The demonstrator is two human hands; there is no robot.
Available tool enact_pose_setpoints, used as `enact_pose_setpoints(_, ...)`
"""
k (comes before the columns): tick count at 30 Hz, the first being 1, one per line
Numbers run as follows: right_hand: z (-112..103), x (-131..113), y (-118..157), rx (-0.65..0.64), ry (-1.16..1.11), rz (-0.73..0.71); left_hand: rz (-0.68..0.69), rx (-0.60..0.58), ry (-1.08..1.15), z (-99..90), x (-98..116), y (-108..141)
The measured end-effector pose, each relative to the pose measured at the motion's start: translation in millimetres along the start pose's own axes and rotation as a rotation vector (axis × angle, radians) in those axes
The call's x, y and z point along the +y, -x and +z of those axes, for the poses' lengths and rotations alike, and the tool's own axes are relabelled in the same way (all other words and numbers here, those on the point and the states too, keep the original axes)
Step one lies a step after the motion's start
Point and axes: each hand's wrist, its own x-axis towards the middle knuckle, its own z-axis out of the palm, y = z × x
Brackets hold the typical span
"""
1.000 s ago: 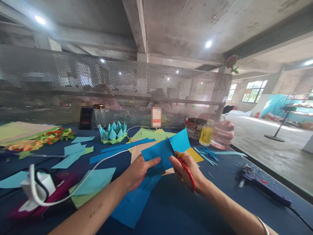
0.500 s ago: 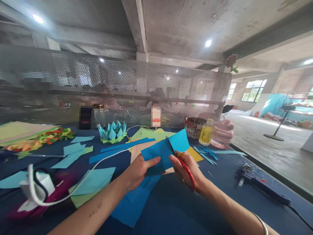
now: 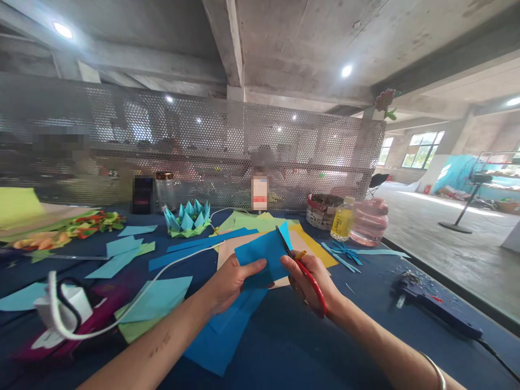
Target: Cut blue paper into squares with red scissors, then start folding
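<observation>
Between thumb and fingers, my left hand pinches a blue sheet of paper above the table. My right hand is closed around red-handled scissors, whose dark blades lie at the sheet's right edge. A narrow lighter blue part shows just beyond the blades. Under my hands are peach paper and yellow paper. A larger blue sheet lies on the table below my left hand, and blue strips lie to its left.
A blue folded-paper crown, a phone, a basket, a yellow-labelled bottle and a pink jug stand at the back. A glue gun lies right. A white cable crosses the left side near a magenta power strip.
The blue paper's right part beyond the scissors has swung back and now looks narrower. Yellow-green paper has risen at the far left. Both my hands have stayed nearly in place.
</observation>
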Motion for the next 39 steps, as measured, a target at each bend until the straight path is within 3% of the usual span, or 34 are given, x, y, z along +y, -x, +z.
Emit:
enact_pose_setpoints(15,0,3,-3,0.017,0.033,-0.028,-0.048,-0.028,-0.035,-2.5,5,0)
enact_pose_setpoints(21,-7,7,-12,0.037,0.268,-0.123,-0.164,-0.023,-0.152,-20.6,20,-2)
enact_pose_setpoints(26,-8,11,-14,0.041,0.213,-0.08,-0.239,0.047,-0.222,-34.5,34,-1)
enact_pose_setpoints(31,-6,11,-10,-0.072,-0.005,0.061,-0.279,-0.069,-0.233,-39.3,32,1)
enact_pose_setpoints(35,-8,7,-9,-0.128,-0.096,-0.021,-0.3,-0.129,-0.269,-40.1,27,2)
enact_pose_setpoints(39,-10,0,-7,-0.158,-0.02,0.0,-0.297,-0.215,-0.273,-39.5,28,4)
